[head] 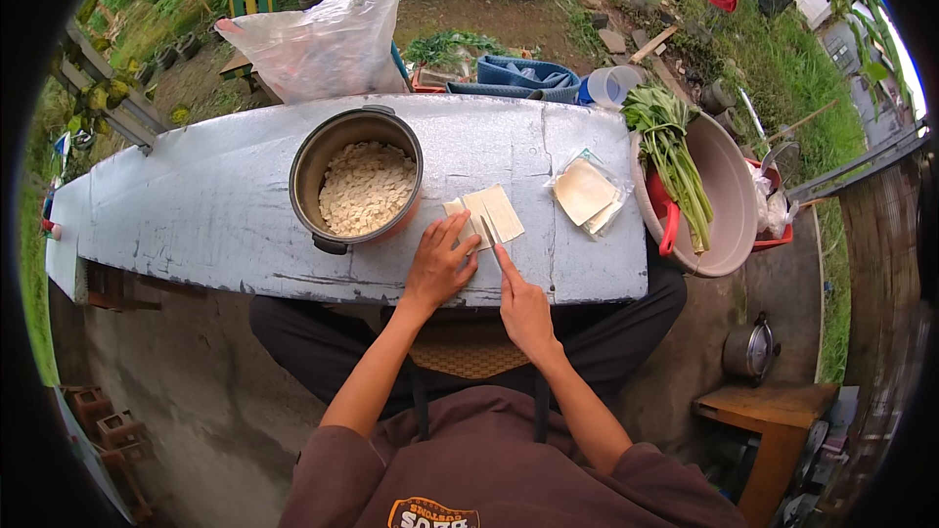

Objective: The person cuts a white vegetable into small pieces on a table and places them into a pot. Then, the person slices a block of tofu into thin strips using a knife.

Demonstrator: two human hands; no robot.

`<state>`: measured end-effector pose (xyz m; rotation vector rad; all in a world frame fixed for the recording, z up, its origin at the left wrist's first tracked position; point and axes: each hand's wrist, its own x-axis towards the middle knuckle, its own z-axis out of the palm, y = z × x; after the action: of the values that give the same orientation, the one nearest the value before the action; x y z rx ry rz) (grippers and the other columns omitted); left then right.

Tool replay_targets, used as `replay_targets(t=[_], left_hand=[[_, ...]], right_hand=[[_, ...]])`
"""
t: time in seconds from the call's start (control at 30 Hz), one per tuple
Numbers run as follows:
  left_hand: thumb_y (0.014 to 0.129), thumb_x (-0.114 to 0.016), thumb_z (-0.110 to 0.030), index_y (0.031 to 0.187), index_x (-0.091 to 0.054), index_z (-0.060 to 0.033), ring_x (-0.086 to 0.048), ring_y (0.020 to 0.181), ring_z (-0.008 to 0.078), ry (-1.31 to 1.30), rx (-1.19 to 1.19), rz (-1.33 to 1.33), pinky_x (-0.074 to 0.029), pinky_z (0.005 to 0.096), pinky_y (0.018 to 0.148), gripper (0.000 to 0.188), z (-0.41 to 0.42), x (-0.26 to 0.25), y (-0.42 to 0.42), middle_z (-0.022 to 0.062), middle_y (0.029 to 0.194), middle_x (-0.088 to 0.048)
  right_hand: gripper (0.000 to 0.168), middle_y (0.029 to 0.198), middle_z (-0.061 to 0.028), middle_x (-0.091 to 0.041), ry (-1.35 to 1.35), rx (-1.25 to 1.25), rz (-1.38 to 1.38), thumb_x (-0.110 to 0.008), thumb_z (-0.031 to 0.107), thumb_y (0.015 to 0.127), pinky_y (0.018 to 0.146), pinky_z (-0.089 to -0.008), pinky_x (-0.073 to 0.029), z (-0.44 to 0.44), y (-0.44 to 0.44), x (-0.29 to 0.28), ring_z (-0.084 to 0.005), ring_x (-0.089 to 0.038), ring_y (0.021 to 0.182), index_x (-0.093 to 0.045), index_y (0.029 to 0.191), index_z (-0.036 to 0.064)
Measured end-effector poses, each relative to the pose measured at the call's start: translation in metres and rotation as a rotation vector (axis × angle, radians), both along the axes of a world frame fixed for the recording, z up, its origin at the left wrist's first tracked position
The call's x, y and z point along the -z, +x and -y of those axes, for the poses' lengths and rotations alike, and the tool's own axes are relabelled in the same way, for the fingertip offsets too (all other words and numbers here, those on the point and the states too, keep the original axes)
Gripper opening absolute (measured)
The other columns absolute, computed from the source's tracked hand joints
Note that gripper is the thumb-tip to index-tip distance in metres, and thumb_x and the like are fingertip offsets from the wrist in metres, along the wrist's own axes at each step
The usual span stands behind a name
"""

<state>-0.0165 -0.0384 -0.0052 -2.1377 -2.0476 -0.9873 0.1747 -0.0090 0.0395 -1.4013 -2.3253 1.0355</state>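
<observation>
Pale, thin square sheets, like dough wrappers [499, 207], lie on the metal-topped table [484, 139], cut into strips. My left hand [440, 257] presses its fingertips down on the left part of them. In my right hand [524, 304] is a knife [490, 231], its forefinger stretched along the blade's back. The blade lies across the sheets, just right of my left fingers. To the left stands a dark-lined cooking pot [302, 187] partly filled with small cut pale pieces [367, 189]. More square sheets [585, 192] rest on an opened clear plastic packet at the right.
A large pinkish basin [733, 213] at the table's right end holds leafy green vegetables [671, 154] and a red-handled utensil [670, 227]. Along the far edge are a big plastic bag [330, 44], a folded blue cloth [524, 78] and a clear plastic container [612, 86].
</observation>
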Motion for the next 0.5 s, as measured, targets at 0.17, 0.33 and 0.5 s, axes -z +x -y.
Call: replay_targets(t=[0.17,0.33,0.5], left_hand=[[0.087,-0.072,-0.017,0.112,-0.072,-0.0125,-0.053,0.134,0.0291,-0.004,0.023,0.015,-0.038,0.0436,0.115,0.025,0.001,-0.004,-0.001,0.0142,0.143,-0.059],[0.083,-0.076,-0.013,0.108,-0.075,-0.0118,-0.055,0.132,0.03,0.036,-0.012,0.015,-0.041,0.0432,0.112,0.026,0.0,-0.004,0.001,0.0123,0.138,-0.062],[0.085,-0.074,-0.017,0.111,-0.075,-0.0123,-0.055,0.131,0.0289,0.03,-0.027,0.001,-0.039,0.0423,0.113,0.027,-0.001,0.0,0.0,0.0133,0.137,-0.062]], right_hand=[[0.057,0.077,-0.0296,-0.066,0.003,0.007,-0.002,-0.049,0.015,0.104,0.07,-0.061,-0.051,-0.001,-0.006,0.005,-0.0507,-0.066,0.073,-0.039,0.16,0.026],[0.058,0.073,-0.0293,-0.065,0.045,-0.004,0.053,-0.05,0.015,0.104,0.067,-0.061,-0.051,-0.008,-0.01,0.0,-0.0502,-0.066,0.07,-0.039,0.16,0.026],[0.057,0.073,-0.0297,-0.065,0.053,0.009,0.063,-0.05,0.016,0.104,0.067,-0.0602,-0.051,-0.015,-0.009,0.0,-0.0496,-0.066,0.07,-0.039,0.16,0.025]])
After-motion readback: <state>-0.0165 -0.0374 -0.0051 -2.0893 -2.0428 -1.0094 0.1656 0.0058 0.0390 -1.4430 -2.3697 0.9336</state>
